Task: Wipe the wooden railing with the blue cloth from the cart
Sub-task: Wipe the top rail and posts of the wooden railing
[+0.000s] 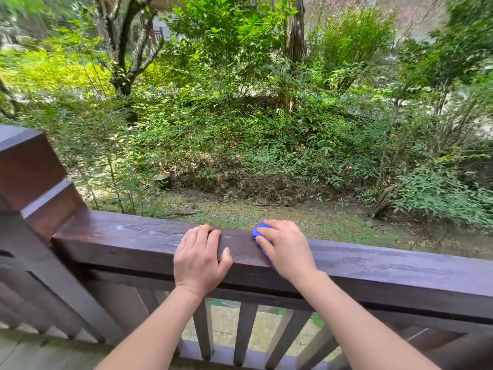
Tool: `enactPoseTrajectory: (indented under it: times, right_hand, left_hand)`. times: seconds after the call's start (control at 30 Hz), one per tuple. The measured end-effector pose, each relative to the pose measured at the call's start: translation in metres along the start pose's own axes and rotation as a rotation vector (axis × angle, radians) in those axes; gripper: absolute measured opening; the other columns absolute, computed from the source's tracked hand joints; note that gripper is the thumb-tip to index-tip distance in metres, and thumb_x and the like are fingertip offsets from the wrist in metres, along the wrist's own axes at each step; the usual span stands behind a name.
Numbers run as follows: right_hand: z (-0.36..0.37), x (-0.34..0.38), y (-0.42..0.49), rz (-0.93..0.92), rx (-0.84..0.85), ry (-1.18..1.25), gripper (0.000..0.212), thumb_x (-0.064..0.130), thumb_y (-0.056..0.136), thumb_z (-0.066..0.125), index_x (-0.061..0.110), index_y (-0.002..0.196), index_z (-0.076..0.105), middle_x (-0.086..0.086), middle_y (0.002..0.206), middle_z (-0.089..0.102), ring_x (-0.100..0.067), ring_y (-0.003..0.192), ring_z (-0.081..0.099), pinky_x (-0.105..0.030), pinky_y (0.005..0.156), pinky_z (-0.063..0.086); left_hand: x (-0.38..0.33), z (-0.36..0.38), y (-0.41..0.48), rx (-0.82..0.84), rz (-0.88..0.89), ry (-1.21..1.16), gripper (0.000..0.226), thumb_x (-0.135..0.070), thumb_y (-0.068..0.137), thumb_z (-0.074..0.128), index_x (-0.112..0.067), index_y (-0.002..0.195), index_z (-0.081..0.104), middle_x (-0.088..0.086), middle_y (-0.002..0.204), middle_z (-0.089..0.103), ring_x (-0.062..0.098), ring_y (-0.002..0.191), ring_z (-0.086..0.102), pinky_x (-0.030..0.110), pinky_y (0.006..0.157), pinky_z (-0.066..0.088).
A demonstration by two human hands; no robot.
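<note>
Head view: the right hand (286, 248) pressed the blue cloth (256, 232) flat onto the wooden railing (386, 265) top. The left hand (198, 259), empty, lay spread on the railing beside the cloth.

Daylit garden beyond — dense shrubs (240, 124), tree trunks (293, 49), leaf-strewn ground (266, 212).

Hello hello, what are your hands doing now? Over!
Right hand pressing blue cloth onto wooden railing. Left hand bare, resting flat on rail. Pale smudges left of hands. Nothing blocking.
</note>
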State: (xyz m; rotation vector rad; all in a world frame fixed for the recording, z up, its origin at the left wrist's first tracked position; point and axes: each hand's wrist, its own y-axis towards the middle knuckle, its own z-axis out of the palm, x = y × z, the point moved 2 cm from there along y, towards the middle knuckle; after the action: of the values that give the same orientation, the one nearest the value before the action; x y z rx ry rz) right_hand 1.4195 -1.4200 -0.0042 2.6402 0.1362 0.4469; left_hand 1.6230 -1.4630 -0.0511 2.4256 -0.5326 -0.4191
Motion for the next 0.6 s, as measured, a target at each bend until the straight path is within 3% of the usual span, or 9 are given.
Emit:
enactPoseTrajectory:
  times: [0.13,0.27,0.3,0.43,0.6]
  right_hand:
    - [0.013,0.02,-0.015,-0.296,0.017,-0.002,0.023,0.034,0.092,0.054,0.022,0.104,0.07,-0.002,0.116,0.067,-0.023,0.103,0.056,-0.032,0.097,0.044]
    - [0.013,0.019,0.016,-0.036,0.011,-0.025,0.018,0.026,0.089,0.062,0.016,0.099,0.073,-0.006,0.112,0.07,-0.032,0.098,0.06,-0.036,0.091,0.049]
    - [0.019,0.029,0.017,-0.028,-0.004,-0.033,0.016,0.025,0.088,0.063,0.015,0.097,0.073,-0.005,0.11,0.07,-0.031,0.096,0.06,-0.036,0.091,0.048]
    - [0.035,0.05,0.004,-0.287,0.029,-0.015,0.021,0.031,0.09,0.054,0.021,0.101,0.069,0.0,0.113,0.067,-0.025,0.101,0.058,-0.031,0.098,0.042]
    - [0.038,0.067,0.025,-0.114,-0.01,-0.044,0.018,0.028,0.09,0.056,0.02,0.098,0.07,-0.002,0.106,0.069,-0.028,0.095,0.058,-0.035,0.09,0.049]
  left_hand:
    - [-0.001,-0.003,0.002,0.07,-0.018,-0.007,0.041,-0.042,0.085,0.051,-0.009,0.104,0.068,0.014,0.11,0.067,0.038,0.102,0.063,0.046,0.091,0.051]
    - [-0.003,-0.011,0.002,0.127,0.003,-0.012,0.04,-0.041,0.087,0.05,-0.01,0.106,0.066,0.01,0.109,0.065,0.034,0.106,0.059,0.052,0.111,0.041]
    - [-0.004,-0.013,0.002,0.135,0.003,-0.034,0.04,-0.041,0.089,0.049,-0.01,0.107,0.066,0.009,0.109,0.064,0.033,0.106,0.059,0.052,0.113,0.039]
    - [0.004,-0.021,0.001,0.112,0.007,-0.211,0.035,-0.036,0.095,0.041,-0.013,0.105,0.066,0.004,0.105,0.064,0.028,0.103,0.06,0.042,0.118,0.03]
    - [0.017,-0.034,-0.001,0.092,0.115,-0.18,0.027,-0.028,0.092,0.049,-0.011,0.106,0.064,0.006,0.105,0.062,0.03,0.099,0.059,0.043,0.111,0.041]
